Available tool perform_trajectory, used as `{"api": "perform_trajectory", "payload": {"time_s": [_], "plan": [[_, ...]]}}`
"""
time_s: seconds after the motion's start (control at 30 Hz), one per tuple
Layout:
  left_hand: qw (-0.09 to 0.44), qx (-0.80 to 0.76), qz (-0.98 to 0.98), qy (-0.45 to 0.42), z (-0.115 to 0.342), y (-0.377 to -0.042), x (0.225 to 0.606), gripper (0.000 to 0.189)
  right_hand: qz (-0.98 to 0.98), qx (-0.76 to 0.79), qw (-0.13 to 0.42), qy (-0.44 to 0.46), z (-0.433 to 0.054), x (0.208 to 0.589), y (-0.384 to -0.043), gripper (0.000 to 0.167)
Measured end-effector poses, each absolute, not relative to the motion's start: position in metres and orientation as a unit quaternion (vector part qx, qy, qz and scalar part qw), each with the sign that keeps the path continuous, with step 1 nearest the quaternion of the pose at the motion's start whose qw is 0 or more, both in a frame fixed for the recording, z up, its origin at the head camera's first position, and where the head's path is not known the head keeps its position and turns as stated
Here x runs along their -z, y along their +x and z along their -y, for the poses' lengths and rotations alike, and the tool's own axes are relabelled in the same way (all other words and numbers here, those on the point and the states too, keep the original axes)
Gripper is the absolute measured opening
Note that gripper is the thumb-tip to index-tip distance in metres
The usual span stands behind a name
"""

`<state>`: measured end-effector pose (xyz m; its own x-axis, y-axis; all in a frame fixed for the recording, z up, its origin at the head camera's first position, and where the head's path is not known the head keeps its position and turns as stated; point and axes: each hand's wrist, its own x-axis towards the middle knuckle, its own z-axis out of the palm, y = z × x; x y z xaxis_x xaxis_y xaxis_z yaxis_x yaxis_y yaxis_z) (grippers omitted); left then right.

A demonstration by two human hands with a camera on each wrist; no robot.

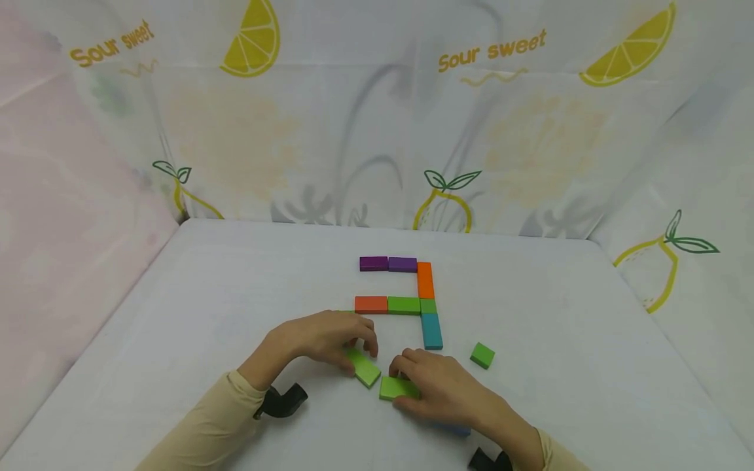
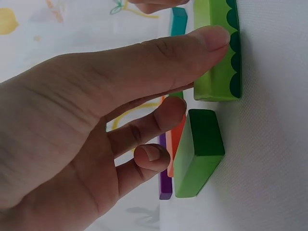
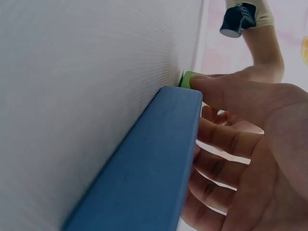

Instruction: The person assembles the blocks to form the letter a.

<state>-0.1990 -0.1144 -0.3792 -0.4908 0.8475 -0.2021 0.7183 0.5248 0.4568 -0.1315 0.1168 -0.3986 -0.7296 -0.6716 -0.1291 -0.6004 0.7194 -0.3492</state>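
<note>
My left hand (image 1: 330, 335) pinches a light green block (image 1: 365, 369) between thumb and fingers on the white table. In the left wrist view the thumb lies on this block, which has a dark green scalloped edge. Just to the right, my right hand (image 1: 444, 387) grips a second light green block (image 1: 396, 388) by its two long sides. A blue block (image 3: 144, 163) lies under the right palm, mostly hidden in the head view. Beside the left hand's curled fingers is another green block (image 2: 197, 154), nearly covered by that hand in the head view.
Ahead, two purple blocks (image 1: 388, 264), an orange block (image 1: 425, 280), a red-orange block (image 1: 371, 305), a green block (image 1: 403, 305), a small green block (image 1: 428, 306) and a teal block (image 1: 432, 331) form connected lines. A loose green block (image 1: 482, 355) lies right. Printed cloth (image 1: 330, 131) hangs behind.
</note>
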Motion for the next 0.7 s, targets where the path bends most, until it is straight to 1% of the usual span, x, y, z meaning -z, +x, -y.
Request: {"api": "perform_trajectory", "payload": {"time_s": [0.17, 0.5, 0.7], "plan": [[0.207, -0.155, -0.849, 0.460, 0.1148, -0.2002, 0.3805, 0.025, -0.918, 0.147, 0.113, -0.350, -0.1180, 0.3989, -0.1320, 0.030], [0.219, -0.172, -0.847, 0.454, 0.1170, -0.2007, 0.3820, 0.024, -0.921, 0.142, 0.089, -0.352, -0.1190, 0.4011, -0.1326, 0.028], [0.215, -0.171, -0.846, 0.457, 0.1186, -0.2018, 0.3829, 0.023, -0.922, 0.138, 0.083, -0.352, -0.1190, 0.4010, -0.1325, 0.027]]}}
